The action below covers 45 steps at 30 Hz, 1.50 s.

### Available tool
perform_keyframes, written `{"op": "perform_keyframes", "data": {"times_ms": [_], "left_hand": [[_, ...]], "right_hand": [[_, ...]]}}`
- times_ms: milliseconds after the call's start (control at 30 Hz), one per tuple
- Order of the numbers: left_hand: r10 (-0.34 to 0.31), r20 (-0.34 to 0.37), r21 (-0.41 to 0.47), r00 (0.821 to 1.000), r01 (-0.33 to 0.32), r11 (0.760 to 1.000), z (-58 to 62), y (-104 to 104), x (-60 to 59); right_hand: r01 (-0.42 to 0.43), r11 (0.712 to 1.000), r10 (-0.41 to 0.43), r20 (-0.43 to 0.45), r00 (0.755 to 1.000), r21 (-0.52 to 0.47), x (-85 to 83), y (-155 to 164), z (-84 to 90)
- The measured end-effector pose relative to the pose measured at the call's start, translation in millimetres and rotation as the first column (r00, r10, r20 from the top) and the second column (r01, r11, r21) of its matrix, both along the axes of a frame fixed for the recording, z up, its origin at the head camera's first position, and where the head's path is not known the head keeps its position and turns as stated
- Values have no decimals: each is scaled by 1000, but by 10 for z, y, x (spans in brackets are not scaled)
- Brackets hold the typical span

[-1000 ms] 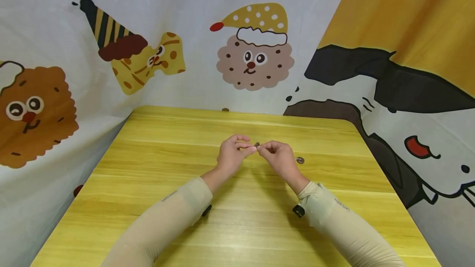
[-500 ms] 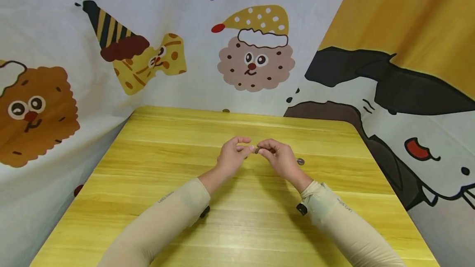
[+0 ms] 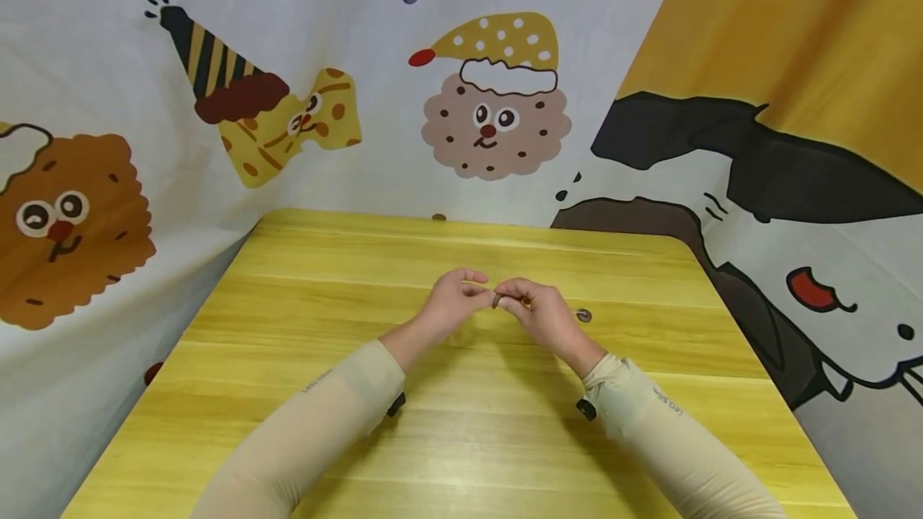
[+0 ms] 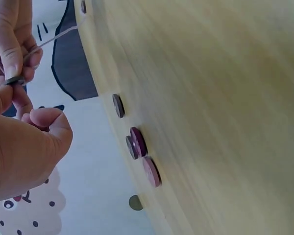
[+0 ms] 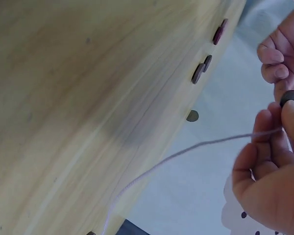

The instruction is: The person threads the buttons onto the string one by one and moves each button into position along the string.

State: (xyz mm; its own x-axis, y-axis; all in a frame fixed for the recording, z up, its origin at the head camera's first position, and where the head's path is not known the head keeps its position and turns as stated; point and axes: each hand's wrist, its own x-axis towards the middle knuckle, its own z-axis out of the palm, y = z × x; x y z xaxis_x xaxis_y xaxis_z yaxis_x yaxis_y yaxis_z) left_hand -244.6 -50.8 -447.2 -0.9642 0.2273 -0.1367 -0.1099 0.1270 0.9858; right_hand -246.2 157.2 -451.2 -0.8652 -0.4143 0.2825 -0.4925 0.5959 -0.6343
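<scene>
Pinching one small dark round button [image 3: 496, 299] between your left hand [image 3: 449, 304] and right hand [image 3: 539, 312], you trail one pale thread [image 5: 186, 151]; four round buttons [image 4: 137, 142] lie near the yellow wooden table's [image 3: 461, 439] middle.

A yellow wooden desk [image 3: 303, 391] carries a few small round buttons: one dark button [image 3: 584, 315] lies alone toward its right side, and three purplish buttons [image 4: 137, 144] lie close together.

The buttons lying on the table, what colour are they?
The buttons are dark purple to reddish-pink, lying on the yellow wooden table. The left wrist view shows them best.
</scene>
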Motion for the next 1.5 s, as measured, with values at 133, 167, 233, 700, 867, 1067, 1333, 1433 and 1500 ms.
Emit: {"op": "perform_keyframes", "data": {"times_ms": [133,167,233,700,867,1067,1333,1433,1500], "left_hand": [[33,-17,-21,999,-33,999,-30,35,34],[43,-17,-27,999,-43,999,-36,41,41],[64,-17,-44,998,-64,997,-47,52,48],[138,-67,-115,988,-145,983,-52,89,86],[166,-76,80,983,-160,984,-18,33,70],[183,-85,160,979,-168,973,3,1,66],[203,-127,148,971,-184,972,11,-15,69],[225,-137,129,965,-208,970,13,-20,67],[238,-143,120,961,-222,968,16,-25,66]], "right_hand": [[-23,998,33,164,986,-64,8,33,9],[-33,996,50,204,978,-85,10,45,13],[-55,991,86,272,958,-120,14,72,17],[-8,999,17,230,973,-38,30,62,-54],[-12,987,0,72,997,158,-48,254,-59],[8,968,-27,74,997,251,-262,799,-225],[18,956,-64,151,986,291,-370,1247,-331],[32,961,-91,203,975,275,-397,1329,-345],[50,965,-115,243,963,256,-413,1373,-354]]}}
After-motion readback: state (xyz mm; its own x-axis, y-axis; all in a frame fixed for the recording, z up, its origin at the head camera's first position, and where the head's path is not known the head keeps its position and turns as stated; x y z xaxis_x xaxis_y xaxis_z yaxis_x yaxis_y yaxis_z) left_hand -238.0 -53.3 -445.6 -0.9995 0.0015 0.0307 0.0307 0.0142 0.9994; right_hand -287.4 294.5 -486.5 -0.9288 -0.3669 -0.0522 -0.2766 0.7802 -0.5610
